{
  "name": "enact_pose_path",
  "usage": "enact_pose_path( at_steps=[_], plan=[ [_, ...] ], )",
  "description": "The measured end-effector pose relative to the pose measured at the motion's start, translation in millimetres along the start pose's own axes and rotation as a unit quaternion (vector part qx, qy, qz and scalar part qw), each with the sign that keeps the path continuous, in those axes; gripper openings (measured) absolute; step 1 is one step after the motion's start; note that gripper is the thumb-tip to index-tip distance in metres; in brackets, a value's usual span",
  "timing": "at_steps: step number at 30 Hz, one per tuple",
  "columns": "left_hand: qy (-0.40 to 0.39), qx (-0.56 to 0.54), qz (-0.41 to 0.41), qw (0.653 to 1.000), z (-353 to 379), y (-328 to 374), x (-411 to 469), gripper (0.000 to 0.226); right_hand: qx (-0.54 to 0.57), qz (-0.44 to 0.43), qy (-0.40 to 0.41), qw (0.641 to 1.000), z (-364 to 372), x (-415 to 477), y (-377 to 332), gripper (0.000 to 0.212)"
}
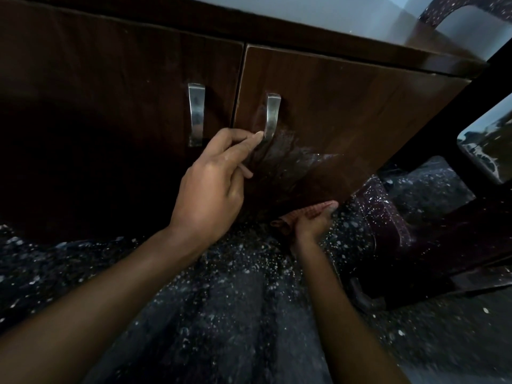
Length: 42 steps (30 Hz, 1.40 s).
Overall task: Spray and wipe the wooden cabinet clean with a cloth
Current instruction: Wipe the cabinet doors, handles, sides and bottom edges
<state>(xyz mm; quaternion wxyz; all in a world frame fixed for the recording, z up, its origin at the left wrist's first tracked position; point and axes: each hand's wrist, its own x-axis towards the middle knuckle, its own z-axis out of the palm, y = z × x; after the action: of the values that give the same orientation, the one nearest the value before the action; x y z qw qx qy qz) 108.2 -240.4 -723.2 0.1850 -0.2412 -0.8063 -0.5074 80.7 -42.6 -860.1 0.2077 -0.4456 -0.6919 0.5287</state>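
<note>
At the front of the cabinet (346,106), low down and near the floor (221,300), I have both hands in view. My left hand (213,187) is up at the right handle (273,115), back toward the camera, fingers curled in tight and their tips pinching the handle's lower end. My right hand (310,228) is lower, at the bottom edge of the same door, palm turned up. The reddish cloth (318,207) lies along its fingers and touches that bottom edge, with a bunched end hanging off to the left. The fingers look nearly straight, but in this dim light I cannot tell whether the thumb clamps the cloth or it only rests there.

A wet, streaky smear (299,159) spreads over the wood just right of the handle and down toward the cloth. The door's left edge stands a little proud of the left door (110,92), with a narrow dark gap between them. The left handle (196,115) is just beside that gap, untouched.

A dark speckled chair (415,245) stands close to the door's lower right corner, so room is tight on that side. Toward the left door and down over the floor there is open space for my arms. A pale worktop (332,12) caps the cabinet along the upper edge.
</note>
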Motion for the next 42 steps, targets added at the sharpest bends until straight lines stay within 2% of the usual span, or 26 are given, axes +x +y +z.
enact_pose_path(
  at_steps=[2, 4, 7, 9, 12, 15, 16, 19, 21, 23, 24, 26, 27, 30, 32, 33, 35, 37, 39, 40, 42],
  plan=[
    [0.008, -0.003, 0.0, 1.0, 0, -1, 1, 0.05, 0.003, -0.012, -0.03, 0.999, 8, -15, 5, 0.064],
    [0.018, -0.008, 0.0, 1.0, 1, -1, 2, 0.048, -0.008, -0.074, -0.056, 0.996, 9, -32, 3, 0.064],
    [0.029, -0.011, 0.0, 1.0, 3, 0, 2, 0.047, 0.003, -0.156, -0.007, 0.988, 1, -31, -10, 0.068],
    [0.03, -0.011, -0.004, 0.999, 4, 1, 2, 0.047, -0.021, -0.177, -0.002, 0.984, -9, -20, -15, 0.064],
    [0.021, -0.012, -0.003, 1.0, 2, 1, 2, 0.046, -0.058, -0.171, -0.021, 0.983, -24, -2, -11, 0.055],
    [0.008, -0.004, -0.003, 1.0, -1, 1, 1, 0.047, -0.173, -0.164, 0.053, 0.97, -29, 2, -8, 0.045],
    [0.006, -0.003, -0.006, 1.0, -1, 1, 1, 0.048, -0.157, -0.144, 0.078, 0.974, -28, -2, -7, 0.045],
    [0.004, -0.004, -0.005, 1.0, -1, 1, 2, 0.048, -0.119, -0.135, 0.062, 0.982, -8, -26, -1, 0.039],
    [0.005, -0.008, -0.004, 1.0, -1, 0, 3, 0.047, -0.054, -0.182, -0.021, 0.982, 5, -46, 8, 0.053],
    [0.007, -0.014, -0.007, 1.0, -1, 0, 4, 0.046, -0.088, -0.279, -0.064, 0.954, 8, -61, 16, 0.076],
    [0.008, -0.016, -0.007, 1.0, -1, 0, 5, 0.046, -0.112, -0.316, -0.071, 0.94, 6, -66, 15, 0.079],
    [0.006, -0.015, -0.009, 1.0, -2, 0, 5, 0.047, -0.127, -0.348, -0.027, 0.928, 0, -63, 6, 0.057],
    [0.002, -0.013, -0.01, 1.0, -3, 0, 5, 0.047, -0.128, -0.328, 0.008, 0.936, -4, -55, 0, 0.049],
    [-0.018, -0.002, -0.013, 1.0, -6, 0, 4, 0.049, -0.06, -0.23, 0.053, 0.97, -21, -22, -14, 0.052],
    [-0.026, 0.012, -0.012, 1.0, -8, 1, 3, 0.051, 0.032, -0.154, 0.002, 0.988, -28, -17, -22, 0.063],
    [-0.028, 0.018, -0.012, 0.999, -8, 1, 3, 0.051, 0.109, -0.125, 0.009, 0.986, -26, -10, -17, 0.07],
    [-0.025, 0.029, -0.012, 0.999, -8, 2, 3, 0.051, 0.168, -0.096, -0.008, 0.981, -21, -15, -20, 0.067],
    [-0.017, 0.031, -0.014, 0.999, -8, 3, 3, 0.051, 0.066, -0.176, -0.003, 0.982, -19, -41, -27, 0.06],
    [-0.011, 0.028, -0.018, 0.999, -7, 4, 4, 0.05, -0.052, -0.309, -0.036, 0.949, -10, -64, -22, 0.066],
    [-0.01, 0.028, -0.02, 0.999, -7, 5, 5, 0.049, -0.107, -0.375, -0.036, 0.92, -5, -71, -16, 0.064],
    [-0.012, 0.031, -0.023, 0.999, -6, 5, 5, 0.049, -0.149, -0.375, 0.008, 0.915, -6, -68, -13, 0.049]
  ],
)
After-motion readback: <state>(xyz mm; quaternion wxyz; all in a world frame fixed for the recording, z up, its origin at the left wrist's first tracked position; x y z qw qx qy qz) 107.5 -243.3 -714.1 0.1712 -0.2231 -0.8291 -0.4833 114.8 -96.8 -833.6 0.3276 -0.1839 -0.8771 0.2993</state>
